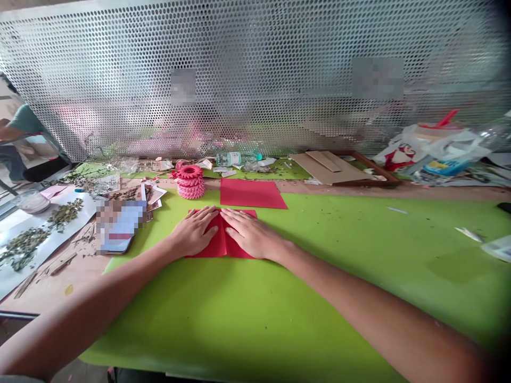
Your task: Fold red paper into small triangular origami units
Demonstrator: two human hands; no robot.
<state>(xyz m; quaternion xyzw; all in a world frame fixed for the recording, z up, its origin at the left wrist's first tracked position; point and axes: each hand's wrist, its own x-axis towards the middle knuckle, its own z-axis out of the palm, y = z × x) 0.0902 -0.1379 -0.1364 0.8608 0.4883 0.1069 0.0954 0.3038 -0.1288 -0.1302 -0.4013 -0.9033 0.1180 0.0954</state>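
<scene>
A red sheet of paper (222,246) with a crease down its middle lies on the green tabletop (247,314). Flat on its left half rests my left hand (195,232), fingers stretched out. My right hand (248,233) presses flat on the right half, its fingers also extended. Both hands' fingertips come close together near the top of the crease. Just beyond, another red sheet (251,193) lies flat. To its left stands a stack of red and pink zigzag-edged paper rings (190,182).
On the left are a phone (120,229), dried plant bits (24,247) and a round clear container (32,202). Along the back lie a plastic bottle (231,158), cardboard (327,167) and plastic bags (439,154), before a perforated metal panel (255,64). A person (24,122) is at far left.
</scene>
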